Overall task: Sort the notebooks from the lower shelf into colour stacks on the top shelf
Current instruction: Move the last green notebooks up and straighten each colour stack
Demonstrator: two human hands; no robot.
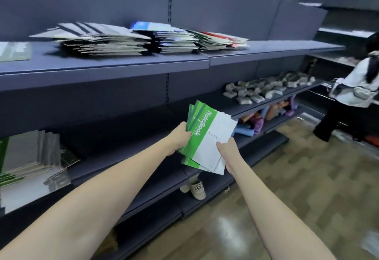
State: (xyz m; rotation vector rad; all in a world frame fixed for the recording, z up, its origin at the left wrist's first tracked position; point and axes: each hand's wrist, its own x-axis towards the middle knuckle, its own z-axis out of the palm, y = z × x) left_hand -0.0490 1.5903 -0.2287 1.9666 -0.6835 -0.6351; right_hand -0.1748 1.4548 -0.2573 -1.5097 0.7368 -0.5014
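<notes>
I hold green notebooks (205, 136) in front of the shelves, left hand (180, 136) and right hand (226, 150) both gripping them, with stacks (143, 38) already on the top shelf (123, 62) and more books (30, 157) still waiting below.

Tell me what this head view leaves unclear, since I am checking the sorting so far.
- Top shelf stacks: motion blur hides cover colours and counts.
- Lower shelf pile: cut by the left edge, so the total is unknown.
- Green notebooks held by left hand and right hand: fanned and overlapped, so the exact number is unclear.
- Small print on the front cover: too small to read.
</notes>
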